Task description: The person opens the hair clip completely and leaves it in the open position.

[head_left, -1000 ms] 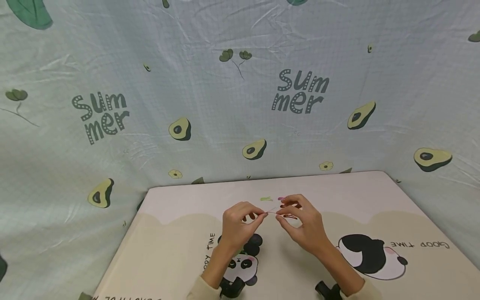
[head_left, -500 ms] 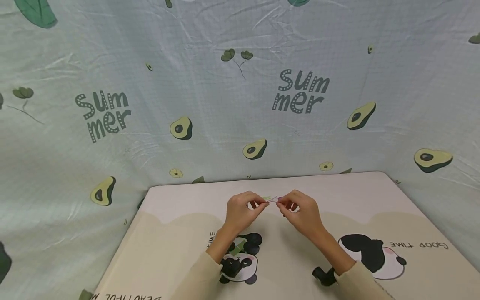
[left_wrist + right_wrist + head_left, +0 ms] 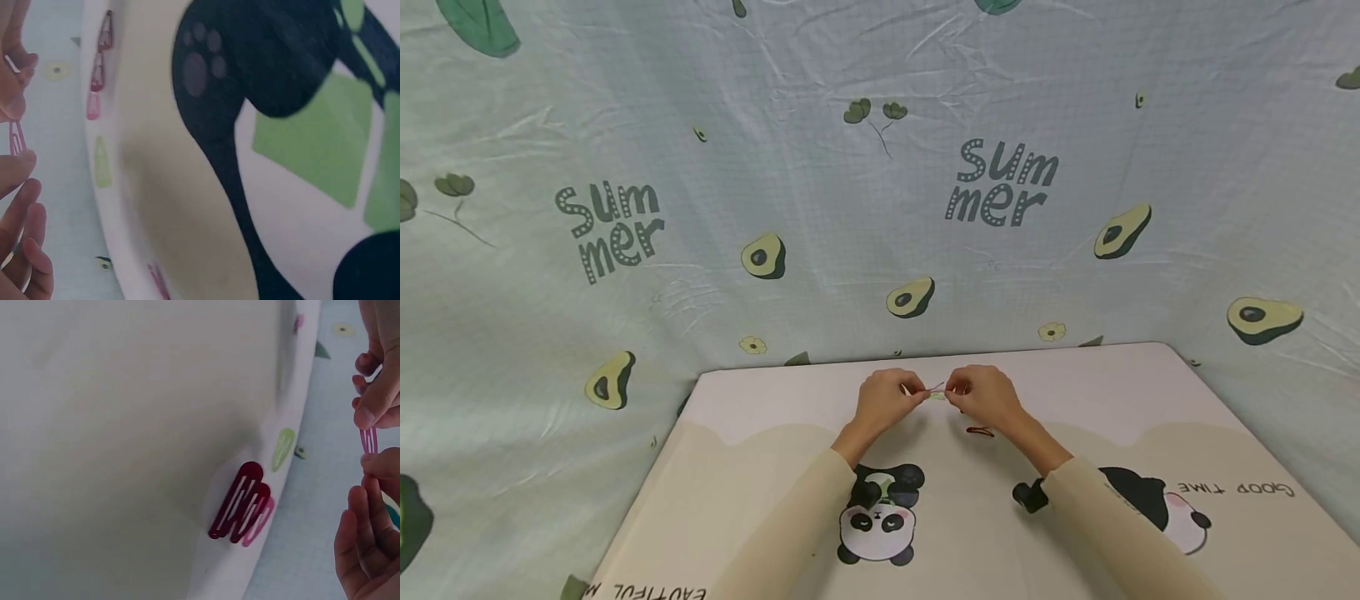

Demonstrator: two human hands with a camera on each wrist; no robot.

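Note:
A pink snap hair clip point(image 3: 17, 139) is held up between my two hands over the far part of the table. My left hand point(image 3: 880, 402) pinches one end and my right hand point(image 3: 987, 396) the other, each with thumb and forefinger. The clip's bars look spread apart in the left wrist view. Below lie a green hair clip point(image 3: 284, 449), two dark red hair clips point(image 3: 236, 501) side by side and another pink hair clip point(image 3: 259, 522). The fingertips hide the held clip's ends.
The tabletop point(image 3: 760, 500) carries printed pandas and lettering. Another pinkish clip point(image 3: 158, 281) lies further left near the far edge. A light curtain point(image 3: 820, 183) with avocado prints hangs behind the table.
Both hands have moved forward, toward the table's far edge, with the clip still pinched between them. A dark red clip that the right hand covered half a second ago shows again.

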